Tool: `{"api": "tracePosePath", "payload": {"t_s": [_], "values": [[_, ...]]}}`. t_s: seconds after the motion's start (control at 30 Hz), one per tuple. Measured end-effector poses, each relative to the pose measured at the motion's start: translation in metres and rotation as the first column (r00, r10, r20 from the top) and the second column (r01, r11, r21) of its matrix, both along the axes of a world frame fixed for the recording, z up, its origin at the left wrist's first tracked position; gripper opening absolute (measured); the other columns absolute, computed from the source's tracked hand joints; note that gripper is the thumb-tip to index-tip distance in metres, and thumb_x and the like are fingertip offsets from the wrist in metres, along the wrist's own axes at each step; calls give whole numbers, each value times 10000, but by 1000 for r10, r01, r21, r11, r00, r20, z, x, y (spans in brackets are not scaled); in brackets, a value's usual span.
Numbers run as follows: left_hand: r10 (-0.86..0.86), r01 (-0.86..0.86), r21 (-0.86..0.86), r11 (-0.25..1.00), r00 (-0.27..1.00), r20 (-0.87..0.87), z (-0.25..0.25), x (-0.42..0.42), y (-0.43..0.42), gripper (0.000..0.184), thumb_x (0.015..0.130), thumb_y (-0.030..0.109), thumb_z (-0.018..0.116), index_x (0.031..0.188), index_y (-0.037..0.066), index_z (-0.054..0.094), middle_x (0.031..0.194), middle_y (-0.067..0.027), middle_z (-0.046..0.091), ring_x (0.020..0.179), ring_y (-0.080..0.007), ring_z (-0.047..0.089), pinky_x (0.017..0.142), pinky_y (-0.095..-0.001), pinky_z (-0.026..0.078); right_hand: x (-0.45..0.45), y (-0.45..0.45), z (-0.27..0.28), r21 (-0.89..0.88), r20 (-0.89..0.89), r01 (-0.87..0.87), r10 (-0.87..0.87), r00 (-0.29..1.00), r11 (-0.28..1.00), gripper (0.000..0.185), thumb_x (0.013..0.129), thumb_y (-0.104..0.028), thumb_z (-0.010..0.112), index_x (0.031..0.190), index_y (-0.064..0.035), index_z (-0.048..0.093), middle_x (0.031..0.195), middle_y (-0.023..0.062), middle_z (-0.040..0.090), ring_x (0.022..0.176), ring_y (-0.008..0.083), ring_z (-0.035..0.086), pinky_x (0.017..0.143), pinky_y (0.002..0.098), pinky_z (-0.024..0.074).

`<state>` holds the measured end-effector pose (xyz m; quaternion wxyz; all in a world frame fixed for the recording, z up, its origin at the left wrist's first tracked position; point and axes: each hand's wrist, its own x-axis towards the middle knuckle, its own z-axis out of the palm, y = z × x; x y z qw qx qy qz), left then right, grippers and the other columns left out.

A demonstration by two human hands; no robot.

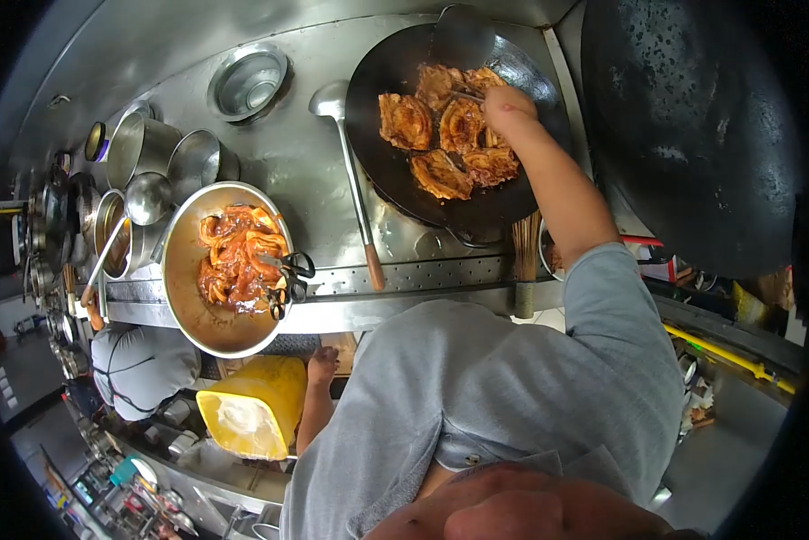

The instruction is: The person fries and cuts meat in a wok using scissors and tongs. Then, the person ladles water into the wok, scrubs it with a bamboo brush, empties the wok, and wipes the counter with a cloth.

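My right hand [510,110] is over the wok [382,76], closed around a thin metal utensil [465,95] that points left among the meat. Most of the utensil is hidden, so I cannot tell its exact kind. Several browned meat slices [405,122] lie in the wok, and a dark spatula-like blade [461,38] rests at its far edge. Down by my left side, my left hand [323,364] hangs beside a yellow bin [287,385], its fingers curled with nothing visible in them. A large metal bowl [181,297] holds raw marinated meat [240,256] and black-handled scissors [287,279].
A long-handled ladle [350,171] lies left of the wok. Metal pots [143,144] and another ladle [149,198] stand at the left. An empty metal basin [248,83] is at the back. A second large wok [683,135] leans at the right, near a bamboo brush [526,247].
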<state>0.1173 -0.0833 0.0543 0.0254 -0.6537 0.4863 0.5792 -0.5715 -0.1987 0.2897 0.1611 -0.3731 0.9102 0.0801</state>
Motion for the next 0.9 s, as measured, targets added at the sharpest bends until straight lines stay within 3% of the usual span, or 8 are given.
{"api": "tracePosePath", "payload": {"t_s": [0.23,0.3,0.43,0.53,0.6,0.63,0.73,0.9], "values": [[-193,200,-39,979,973,126,30,-24,1,340,894,300,626,1057,12,703,753,-96,698,649,-165,644,603,-307,508,-13,7,-2,-136,53,27,-20,998,990,398,936,-380,650,1091,-17,701,973,177,722,862,331,710,753,458,544],[-164,168,-22,986,979,118,34,-25,1,344,895,302,625,1066,12,701,767,-99,704,659,-167,649,609,-308,510,-22,4,-13,16,295,177,-174,940,984,410,924,-387,675,1092,-14,696,822,138,705,645,260,680,642,419,534],[-271,280,-51,959,952,142,25,-15,-4,375,903,308,621,1114,5,683,831,-120,724,716,-198,681,651,-331,524,-27,7,-37,-75,510,352,-267,818,933,406,920,-383,690,1109,-23,695,710,94,651,501,203,599,565,395,505],[-124,125,-3,992,985,121,28,-13,0,399,905,312,620,1143,-4,669,845,-134,731,763,-235,703,693,-359,532,-27,9,-25,-145,511,422,-297,807,895,364,928,-355,687,1130,-52,700,683,74,613,518,179,583,572,385,493],[-153,157,-22,987,980,126,25,-12,1,401,904,314,622,1143,-4,670,846,-133,732,767,-234,703,692,-355,532,-20,14,11,-229,259,284,-223,940,931,354,940,-362,660,1154,-83,699,746,101,661,637,219,646,643,406,513],[-184,191,-43,981,974,130,22,-11,1,403,903,317,624,1142,-5,672,847,-131,732,771,-234,703,690,-352,532,-30,14,8,-192,97,180,-164,982,965,337,950,-364,626,1172,-121,699,906,145,711,831,286,690,744,440,524],[-298,308,-30,951,938,177,24,-14,-3,405,900,320,631,1143,-1,673,864,-134,731,724,-209,688,654,-329,526,-34,10,9,-117,6,139,-140,990,983,376,958,-351,613,1158,-48,706,1146,183,702,1025,339,695,814,469,562],[-156,157,-4,988,983,96,26,-19,-5,392,893,304,652,1121,-14,671,818,-129,716,675,-174,668,619,-306,523,-21,-4,-4,-47,39,197,-196,980,979,367,943,-353,608,1160,-69,697,1168,187,684,1083,359,663,904,458,528]]}}
